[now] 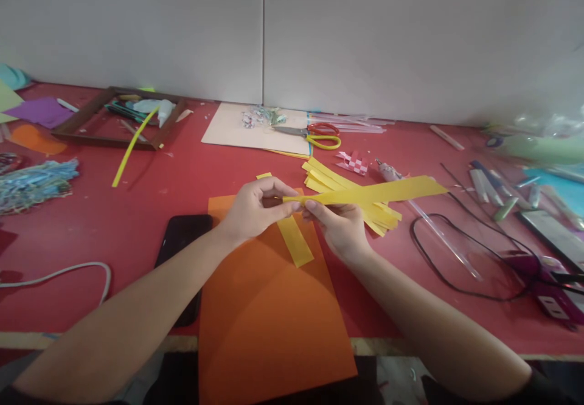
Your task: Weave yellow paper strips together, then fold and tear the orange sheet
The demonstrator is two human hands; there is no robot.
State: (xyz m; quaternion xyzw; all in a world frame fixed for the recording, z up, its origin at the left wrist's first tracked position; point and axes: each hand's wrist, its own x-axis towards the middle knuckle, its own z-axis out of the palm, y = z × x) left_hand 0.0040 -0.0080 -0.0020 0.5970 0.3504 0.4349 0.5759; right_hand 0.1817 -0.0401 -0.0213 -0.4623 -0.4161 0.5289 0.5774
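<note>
Between my two hands a yellow paper strip (378, 193) is held up above the table, its long loose end stretching to the right. My left hand (258, 207) pinches the strip's left end, where it looks narrow, as if folded or rolled. My right hand (340, 222) grips it just beside, thumb on top and the fingers partly hidden behind. Below lies another yellow strip (295, 244) on an orange paper sheet (274, 320), which hangs over the table's front edge. A fanned pile of yellow strips (335, 180) rests behind my right hand.
Red-and-yellow scissors (323, 135) lie on pale paper (228, 125) at the back. A brown tray (98, 140) with tools stands at left, near a black phone (180, 241). A glue gun (387, 171), dark cable (438, 292) and magenta power strip (550, 289) occupy the right.
</note>
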